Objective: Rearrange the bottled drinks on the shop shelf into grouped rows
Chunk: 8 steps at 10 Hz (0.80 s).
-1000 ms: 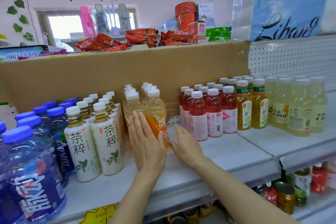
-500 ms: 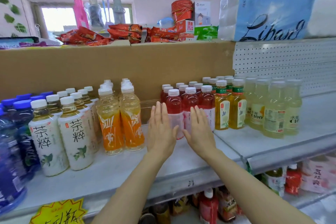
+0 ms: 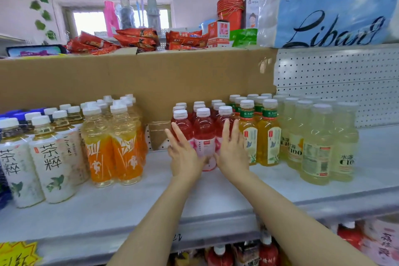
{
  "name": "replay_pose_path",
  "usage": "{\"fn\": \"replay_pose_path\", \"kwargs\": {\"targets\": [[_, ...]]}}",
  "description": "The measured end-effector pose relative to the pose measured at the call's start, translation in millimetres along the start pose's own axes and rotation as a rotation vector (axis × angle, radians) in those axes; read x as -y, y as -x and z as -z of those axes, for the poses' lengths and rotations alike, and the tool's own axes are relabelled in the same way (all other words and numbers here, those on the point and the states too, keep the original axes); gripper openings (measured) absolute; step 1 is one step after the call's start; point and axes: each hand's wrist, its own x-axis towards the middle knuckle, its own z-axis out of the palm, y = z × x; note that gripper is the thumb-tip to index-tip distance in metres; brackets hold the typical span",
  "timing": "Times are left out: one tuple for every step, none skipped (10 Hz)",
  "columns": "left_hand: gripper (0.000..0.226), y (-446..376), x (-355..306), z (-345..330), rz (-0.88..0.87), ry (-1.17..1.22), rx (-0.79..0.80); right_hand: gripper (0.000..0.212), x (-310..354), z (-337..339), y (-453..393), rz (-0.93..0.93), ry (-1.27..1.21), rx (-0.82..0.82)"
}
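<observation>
Mid-frame, left hand (image 3: 185, 157) and right hand (image 3: 232, 153), fingers straight, press flat against the red bottles (image 3: 204, 136) between them.

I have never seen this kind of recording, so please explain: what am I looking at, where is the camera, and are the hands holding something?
The camera sits on a person's head and looks forward and down, so both bare arms reach in from below. There is no machine. The white shelf carries bottled drinks in groups: white-label tea bottles at left, then orange drinks, red drinks in the middle, green-collared yellow bottles and pale yellow bottles at right. The left hand and right hand have straight fingers and press against the front red drinks from either side. Nothing is gripped or lifted.
</observation>
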Motion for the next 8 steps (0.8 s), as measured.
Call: {"fn": "replay_pose_path", "kwargs": {"targets": [[0.144,1.3,-3.8,-3.3,0.017,-0.064,-0.031,0.079,-3.5,-3.0,-1.5,0.035,-0.009,-0.044],[0.146,1.5,-3.8,-4.7,0.026,-0.079,-0.047,0.08,-7.6,-3.9,-1.2,0.058,-0.015,-0.028],[0.146,1.4,-0.7,-2.0,0.027,-0.079,-0.022,0.087,-12.1,-2.1,0.3,0.088,-0.051,0.017],[0.146,1.1,1.1,4.5,0.021,-0.096,0.02,0.091,-16.2,1.2,1.1,0.088,-0.087,0.061],[0.143,0.8,0.8,13.7,-0.005,-0.117,0.063,0.094,-17.1,7.6,7.2,0.073,-0.105,0.081],[0.139,-0.3,2.0,21.0,-0.009,-0.181,0.097,0.092,-17.2,10.1,13.8,0.057,-0.089,0.08],[0.134,4.8,1.1,33.0,-0.025,-0.226,0.124,0.086,-13.3,14.4,20.5,0.045,-0.089,0.065],[0.13,14.3,4.4,35.2,-0.067,-0.259,0.111,0.078,-13.2,16.7,30.8,0.074,-0.083,0.051]]}}
